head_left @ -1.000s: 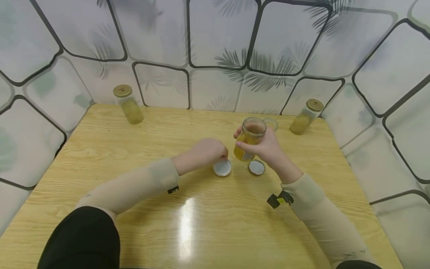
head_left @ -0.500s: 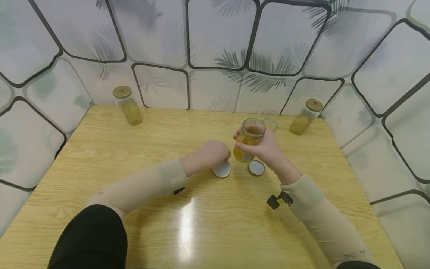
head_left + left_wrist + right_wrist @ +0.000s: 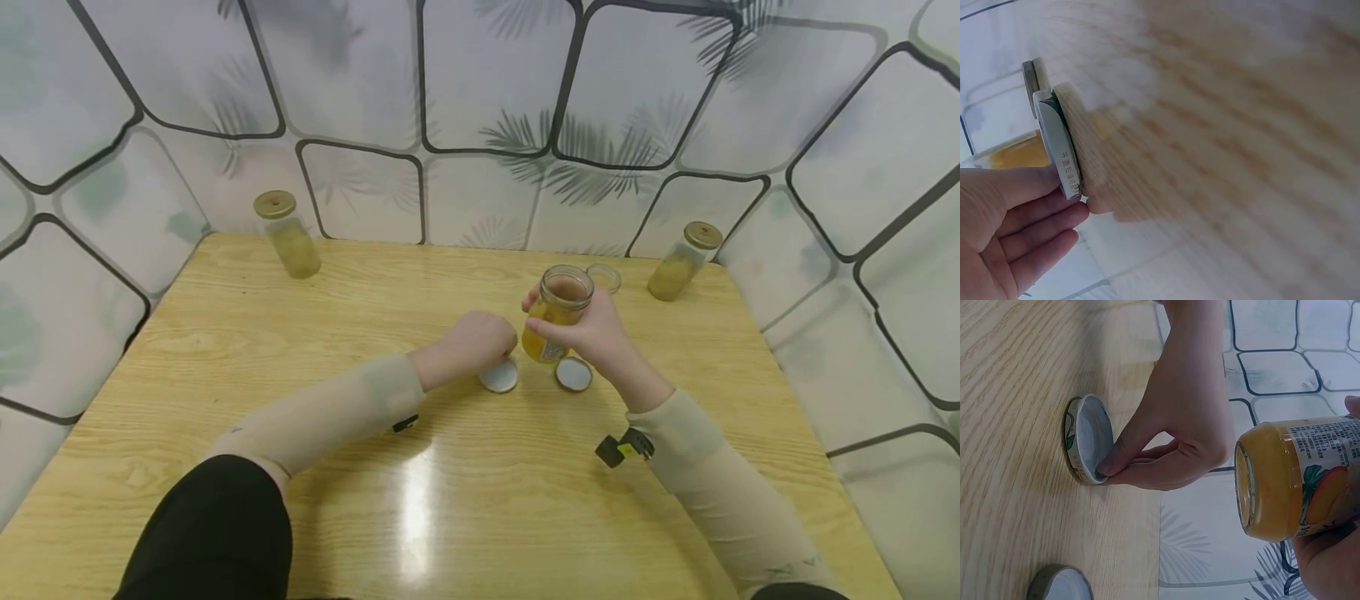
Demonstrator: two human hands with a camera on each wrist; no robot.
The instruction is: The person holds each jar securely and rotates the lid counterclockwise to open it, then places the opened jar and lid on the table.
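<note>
My right hand (image 3: 594, 330) grips an open glass jar (image 3: 557, 312) of yellow-orange preserve, lifted off the wooden table (image 3: 315, 333) and tilted. In the right wrist view the jar (image 3: 1294, 481) shows a fruit label, with my right hand (image 3: 1329, 565) beneath it. My left hand (image 3: 501, 350) lies just left of the jar, its curled fingertips pinching the rim of a lid (image 3: 499, 376) that lies white side up on the table. The right wrist view shows that hand (image 3: 1110, 467) on the lid (image 3: 1087, 439). The left wrist view sees the lid (image 3: 1063, 150) edge-on against my fingers (image 3: 1054, 215).
A second upturned lid (image 3: 573, 373) lies right of the first, under the jar. A small empty glass jar (image 3: 604, 277) stands behind my right hand. Two closed jars with gold lids stand at the back left (image 3: 287, 235) and the back right (image 3: 684, 260). Patterned walls enclose the table.
My left forearm has slid a little forward and to the right, with the hand staying at the lid. The right hand and the jar have barely moved.
</note>
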